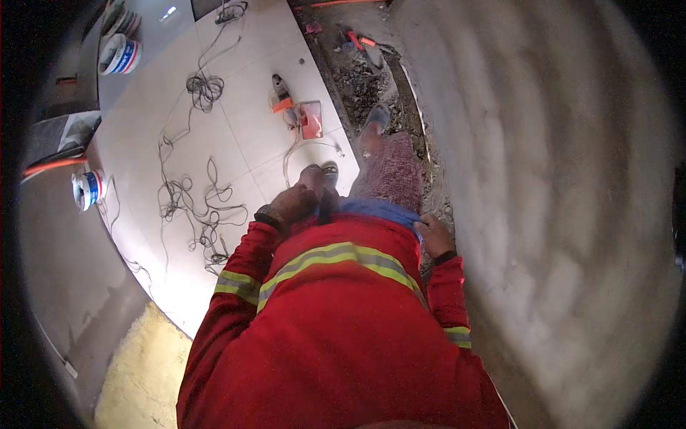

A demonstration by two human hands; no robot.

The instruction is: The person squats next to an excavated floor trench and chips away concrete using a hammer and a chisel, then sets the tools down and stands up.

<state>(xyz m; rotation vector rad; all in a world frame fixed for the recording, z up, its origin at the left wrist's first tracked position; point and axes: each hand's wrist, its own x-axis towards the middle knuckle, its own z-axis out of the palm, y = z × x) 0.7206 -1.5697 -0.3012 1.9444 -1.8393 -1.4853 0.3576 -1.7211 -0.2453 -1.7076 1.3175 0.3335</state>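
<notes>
My left hand (295, 203) is at the left side of my waist, its fingers curled near dark cloth; what they hold, if anything, is hard to make out. On the right, my right hand (434, 236) pinches the edge of a blue cloth (379, 210) at the hem of my red top (343, 314). The blue cloth lies across my waist, above patterned trousers (391, 170). Ahead on the tiles are a power tool (281, 91) with an orange part and a red box (311, 120).
Tangled cables (205, 91) lie over the pale tiled floor (250, 136). White buckets (120, 55) stand at the left. A rubble-filled trench (357, 79) runs between the tiles and the wall (543, 179). Another tool (368, 46) lies in the trench.
</notes>
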